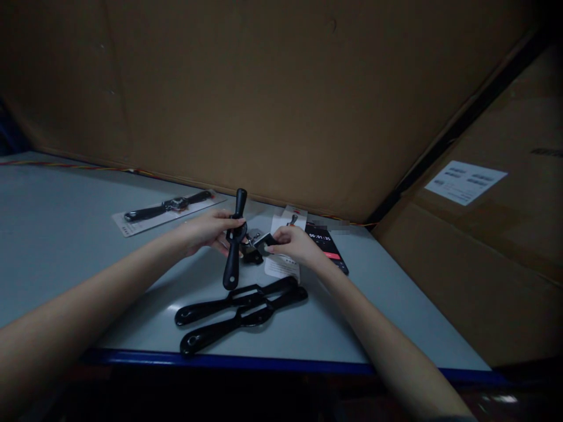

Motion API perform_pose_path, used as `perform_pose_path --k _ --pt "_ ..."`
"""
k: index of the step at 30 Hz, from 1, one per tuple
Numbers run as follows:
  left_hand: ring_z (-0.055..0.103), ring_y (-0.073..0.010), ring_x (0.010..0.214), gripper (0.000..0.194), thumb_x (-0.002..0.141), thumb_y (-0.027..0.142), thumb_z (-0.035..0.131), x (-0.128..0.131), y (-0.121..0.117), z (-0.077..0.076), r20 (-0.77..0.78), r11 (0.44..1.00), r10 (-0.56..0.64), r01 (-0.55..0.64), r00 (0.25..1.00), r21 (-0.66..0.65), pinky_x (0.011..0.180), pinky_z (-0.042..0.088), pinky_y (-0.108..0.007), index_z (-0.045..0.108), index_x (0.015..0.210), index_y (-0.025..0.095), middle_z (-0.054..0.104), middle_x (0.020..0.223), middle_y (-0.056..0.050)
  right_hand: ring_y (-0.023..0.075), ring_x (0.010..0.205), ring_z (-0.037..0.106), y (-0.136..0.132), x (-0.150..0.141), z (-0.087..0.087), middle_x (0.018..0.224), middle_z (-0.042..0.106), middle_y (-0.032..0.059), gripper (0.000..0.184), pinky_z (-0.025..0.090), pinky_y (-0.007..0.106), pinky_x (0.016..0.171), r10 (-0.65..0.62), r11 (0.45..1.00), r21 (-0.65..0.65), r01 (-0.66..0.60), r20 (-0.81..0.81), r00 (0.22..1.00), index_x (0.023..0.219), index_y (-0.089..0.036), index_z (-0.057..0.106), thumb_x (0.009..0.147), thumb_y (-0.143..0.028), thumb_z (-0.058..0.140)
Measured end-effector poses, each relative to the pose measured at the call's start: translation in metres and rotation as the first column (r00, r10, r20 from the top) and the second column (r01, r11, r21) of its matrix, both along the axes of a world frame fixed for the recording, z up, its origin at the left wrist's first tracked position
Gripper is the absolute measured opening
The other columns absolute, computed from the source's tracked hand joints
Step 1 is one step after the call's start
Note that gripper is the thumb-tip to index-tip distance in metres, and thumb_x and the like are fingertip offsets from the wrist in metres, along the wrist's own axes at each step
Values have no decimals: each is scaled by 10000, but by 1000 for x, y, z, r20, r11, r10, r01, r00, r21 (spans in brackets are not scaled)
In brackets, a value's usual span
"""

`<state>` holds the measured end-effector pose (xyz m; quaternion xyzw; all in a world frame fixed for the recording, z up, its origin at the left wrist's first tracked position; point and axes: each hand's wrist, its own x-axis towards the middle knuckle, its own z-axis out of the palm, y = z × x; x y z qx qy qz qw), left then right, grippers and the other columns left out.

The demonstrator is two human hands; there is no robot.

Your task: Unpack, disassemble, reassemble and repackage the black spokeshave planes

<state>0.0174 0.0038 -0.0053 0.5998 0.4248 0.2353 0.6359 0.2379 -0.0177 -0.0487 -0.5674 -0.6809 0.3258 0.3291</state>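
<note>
My left hand (pixel 211 230) is closed round the middle of a black watch strap (pixel 234 240), which stands nearly upright over the table. My right hand (pixel 295 243) pinches a small dark square piece (pixel 265 241) close beside the strap. Between the hands lie a few small dark parts (pixel 250 249) that I cannot make out clearly. Two more black watch straps (pixel 241 308) lie flat side by side on the grey table (pixel 65 234), nearer to me.
A white card (pixel 281 249) lies under my right hand, with a phone (pixel 328 246) showing a running timer beside it. Another card with a complete watch (pixel 169 206) lies at the back left. Brown cardboard walls (pixel 281 88) close off the back and right. The table's blue front edge (pixel 264 363) is near.
</note>
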Motion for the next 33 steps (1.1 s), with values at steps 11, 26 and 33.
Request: perform_pose_path --k 11,26,33 --pt "664 -168 597 444 841 534 467 5 -5 -6 112 974 -157 172 981 -144 554 503 -280 603 969 132 721 868 -107 131 591 641 -33 -10 43 845 648 17 430 488 241 460 93 990 -62 -130 -412 906 1076 -198 603 671 -311 693" --pt "678 -158 630 324 693 222 705 18 -29 -2 -1 981 -193 193 981 -24 605 527 -266 616 977 94 694 850 -75 96 418 518 -30 -20 23 513 548 -86 352 418 209 399 98 995 54 -86 -307 947 940 -207 509 673 -323 707" --pt "694 -189 675 305 731 125 646 20 -31 -5 42 988 -116 120 992 -94 568 534 -259 571 1026 102 679 836 -77 124 490 601 -21 -9 21 625 641 -19 249 412 227 453 33 979 202 34 -320 947 829 -205 474 728 -343 655"
